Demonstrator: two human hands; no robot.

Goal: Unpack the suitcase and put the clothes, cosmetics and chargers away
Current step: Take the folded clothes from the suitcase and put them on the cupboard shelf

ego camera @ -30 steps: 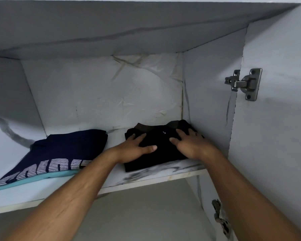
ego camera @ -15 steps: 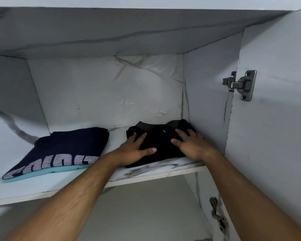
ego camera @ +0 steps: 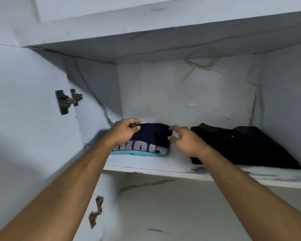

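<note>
A folded navy shirt (ego camera: 151, 138) with white striped lettering and a teal hem lies on the left part of the wardrobe shelf (ego camera: 146, 166). My left hand (ego camera: 124, 132) grips its back left edge, fingers curled over the fabric. Just off the shirt's right edge hovers my right hand (ego camera: 184, 140), thumb and fingers spread and slightly bent, holding nothing. A folded black garment (ego camera: 241, 145) lies to the right on the same shelf, partly behind my right wrist.
The open left door (ego camera: 24, 119) carries a metal hinge (ego camera: 67, 101) above and another hinge (ego camera: 96, 212) lower down. The cabinet's back wall has wrinkled lining. A lower compartment (ego camera: 181, 206) opens beneath the shelf.
Both hands left the black garment and moved left to the navy shirt. The view swung left, so the left door shows instead of the right one.
</note>
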